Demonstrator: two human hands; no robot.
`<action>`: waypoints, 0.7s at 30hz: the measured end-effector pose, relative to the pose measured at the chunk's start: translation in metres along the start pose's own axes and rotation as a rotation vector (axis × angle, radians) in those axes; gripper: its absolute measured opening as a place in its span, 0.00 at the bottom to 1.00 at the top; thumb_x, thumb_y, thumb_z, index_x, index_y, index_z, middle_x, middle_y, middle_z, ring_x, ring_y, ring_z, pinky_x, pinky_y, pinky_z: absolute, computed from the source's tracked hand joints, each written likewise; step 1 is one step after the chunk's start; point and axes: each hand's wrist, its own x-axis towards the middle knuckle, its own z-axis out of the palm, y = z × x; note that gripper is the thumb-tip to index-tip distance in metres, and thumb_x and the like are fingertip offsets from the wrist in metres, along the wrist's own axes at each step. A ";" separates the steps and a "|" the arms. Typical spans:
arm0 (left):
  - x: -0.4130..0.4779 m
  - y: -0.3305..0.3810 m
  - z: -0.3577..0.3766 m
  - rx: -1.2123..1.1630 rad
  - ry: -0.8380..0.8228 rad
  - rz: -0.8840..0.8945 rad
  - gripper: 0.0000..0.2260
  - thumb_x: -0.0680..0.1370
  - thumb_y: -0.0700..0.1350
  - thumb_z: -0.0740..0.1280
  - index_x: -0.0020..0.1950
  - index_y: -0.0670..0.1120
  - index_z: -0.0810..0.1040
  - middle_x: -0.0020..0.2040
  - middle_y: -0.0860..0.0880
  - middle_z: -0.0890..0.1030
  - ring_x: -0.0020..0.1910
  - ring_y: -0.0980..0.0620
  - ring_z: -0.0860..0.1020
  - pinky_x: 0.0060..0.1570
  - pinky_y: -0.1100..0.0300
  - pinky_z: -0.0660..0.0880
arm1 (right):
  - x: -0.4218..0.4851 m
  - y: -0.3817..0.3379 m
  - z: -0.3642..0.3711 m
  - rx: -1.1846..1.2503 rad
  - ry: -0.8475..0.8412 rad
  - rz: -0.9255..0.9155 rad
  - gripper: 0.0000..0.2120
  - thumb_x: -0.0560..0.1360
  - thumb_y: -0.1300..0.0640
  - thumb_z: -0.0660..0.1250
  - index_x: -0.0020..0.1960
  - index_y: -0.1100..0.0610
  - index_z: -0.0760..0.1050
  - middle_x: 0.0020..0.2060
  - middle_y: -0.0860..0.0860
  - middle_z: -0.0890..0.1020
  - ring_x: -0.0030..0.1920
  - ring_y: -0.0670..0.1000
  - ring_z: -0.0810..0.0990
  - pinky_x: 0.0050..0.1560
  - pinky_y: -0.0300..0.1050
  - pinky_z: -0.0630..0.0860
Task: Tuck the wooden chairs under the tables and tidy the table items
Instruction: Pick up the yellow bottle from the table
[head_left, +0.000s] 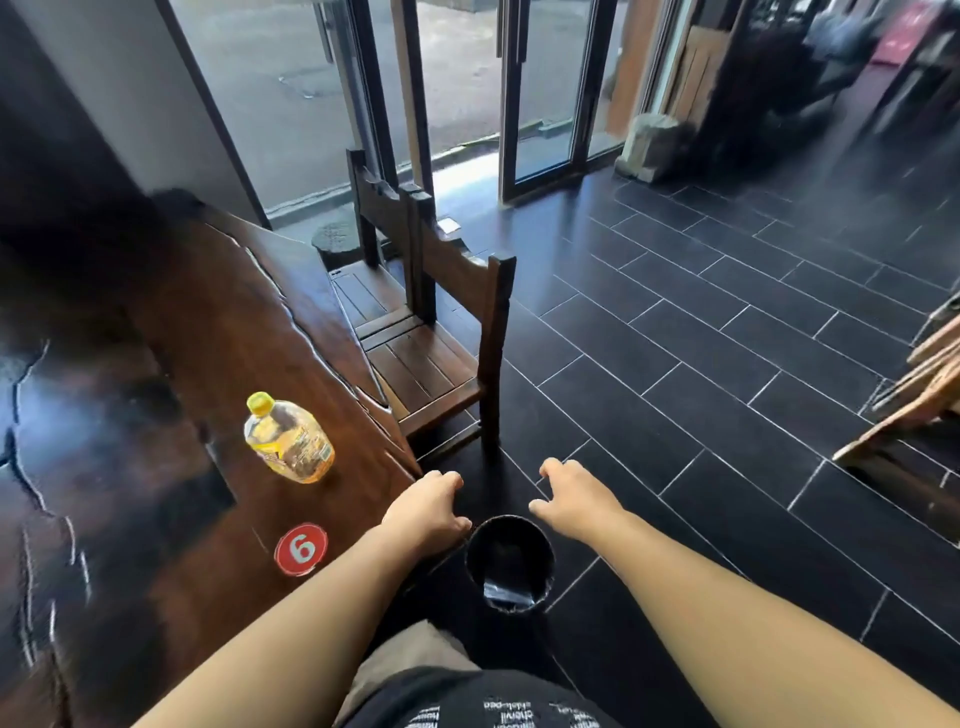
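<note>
Near chair is straight ahead, far side of both hands. Its seat is part-way under the table's right edge, and the back rail runs near-to-far along that edge. Second chair is just beyond, in line. Left hand is at the table corner, right hand over the floor, roughly equally near. Both have fingers curled down; can't tell if they hold anything, too dark underneath. Chairs are dark stained wood with slatted seats. Table is a glossy live-edge slab, cracked. Clear plastic bottle, yellow cap, stands on it, with a red disc nearer. Round black bin sits between my wrists.
</note>
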 end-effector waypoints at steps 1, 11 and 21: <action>-0.002 -0.003 -0.002 -0.010 0.007 -0.008 0.25 0.75 0.53 0.71 0.70 0.47 0.71 0.63 0.46 0.75 0.64 0.45 0.74 0.63 0.54 0.72 | 0.002 -0.004 0.001 0.003 -0.002 -0.011 0.22 0.76 0.45 0.65 0.67 0.52 0.67 0.61 0.52 0.72 0.55 0.55 0.78 0.53 0.52 0.78; -0.022 -0.088 -0.037 -0.013 0.036 -0.165 0.25 0.76 0.53 0.69 0.70 0.46 0.70 0.62 0.46 0.74 0.62 0.44 0.75 0.60 0.50 0.74 | 0.026 -0.091 0.020 -0.093 -0.111 -0.211 0.26 0.76 0.45 0.65 0.71 0.51 0.66 0.63 0.52 0.71 0.60 0.56 0.76 0.59 0.54 0.76; -0.030 -0.205 -0.072 -0.138 0.093 -0.295 0.26 0.75 0.55 0.71 0.69 0.48 0.70 0.60 0.46 0.76 0.62 0.46 0.76 0.61 0.52 0.74 | 0.073 -0.224 0.048 0.155 -0.112 -0.282 0.28 0.77 0.43 0.69 0.72 0.52 0.68 0.67 0.53 0.74 0.64 0.53 0.76 0.61 0.48 0.76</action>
